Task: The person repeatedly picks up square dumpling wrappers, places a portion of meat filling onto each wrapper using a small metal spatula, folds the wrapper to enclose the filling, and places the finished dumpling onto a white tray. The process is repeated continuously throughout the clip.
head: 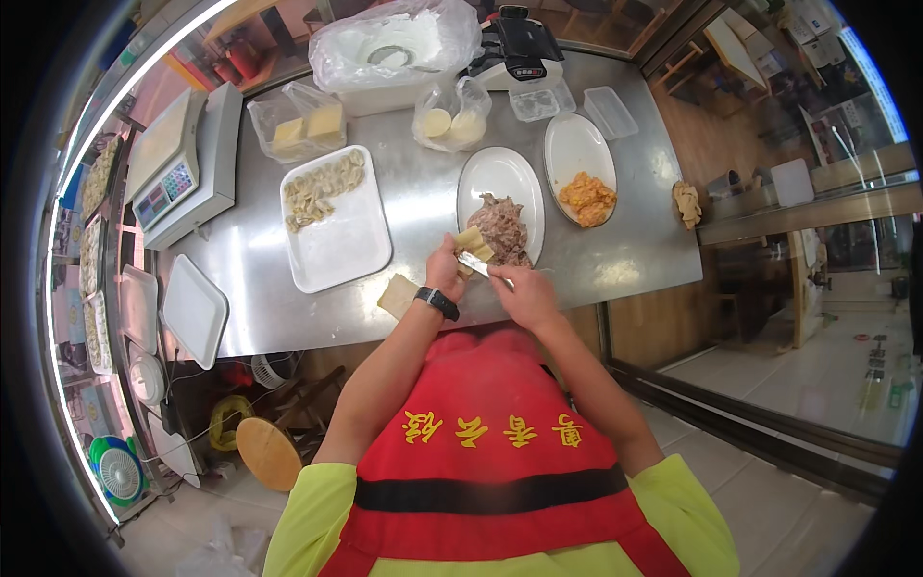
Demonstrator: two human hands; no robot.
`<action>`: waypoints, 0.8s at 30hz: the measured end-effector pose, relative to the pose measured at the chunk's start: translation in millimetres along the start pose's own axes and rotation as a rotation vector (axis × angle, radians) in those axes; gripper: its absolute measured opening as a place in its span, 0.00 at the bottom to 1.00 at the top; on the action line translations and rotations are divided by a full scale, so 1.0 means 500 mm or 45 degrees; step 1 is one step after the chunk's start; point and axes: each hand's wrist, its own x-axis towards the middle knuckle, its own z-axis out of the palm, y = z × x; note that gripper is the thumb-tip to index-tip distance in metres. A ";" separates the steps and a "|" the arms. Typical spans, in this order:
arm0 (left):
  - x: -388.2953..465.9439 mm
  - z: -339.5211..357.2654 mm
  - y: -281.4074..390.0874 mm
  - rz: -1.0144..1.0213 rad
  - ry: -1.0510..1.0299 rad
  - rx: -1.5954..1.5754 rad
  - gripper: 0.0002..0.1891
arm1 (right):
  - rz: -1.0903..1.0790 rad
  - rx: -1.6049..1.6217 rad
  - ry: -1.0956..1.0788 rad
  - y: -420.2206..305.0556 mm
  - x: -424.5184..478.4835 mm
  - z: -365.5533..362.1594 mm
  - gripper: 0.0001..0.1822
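My left hand (443,270) holds a pale yellow dough wrapper (473,241) at the near edge of an oval white plate (505,169). A metal spatula (476,264) is in my right hand (526,292), its blade resting against the wrapper. Minced meat filling (499,227) is heaped on the near half of that plate. On the steel table, partly hidden by my left wrist, lie more flat wrappers (399,296). To the left, a white tray (339,260) carries rows of folded dumplings (324,186) at its far end.
A second oval plate (579,141) bears orange filling (588,198). Along the back are bagged yellow wrapper stacks (310,130), a bag of round wrappers (451,124), a flour tub (393,54) and plastic containers (611,113). A weighing scale (184,169) and an overhanging tray (195,310) stand left.
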 end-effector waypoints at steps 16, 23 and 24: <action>-0.043 0.010 0.013 0.136 -0.044 0.298 0.27 | 0.074 0.028 -0.102 -0.006 0.027 0.023 0.13; -0.057 -0.082 0.081 0.342 -0.328 1.086 0.14 | 0.228 0.378 -0.351 -0.011 0.041 -0.042 0.15; -0.064 -0.062 0.080 0.505 -0.427 1.370 0.14 | 0.192 0.367 -0.363 -0.013 0.041 -0.043 0.15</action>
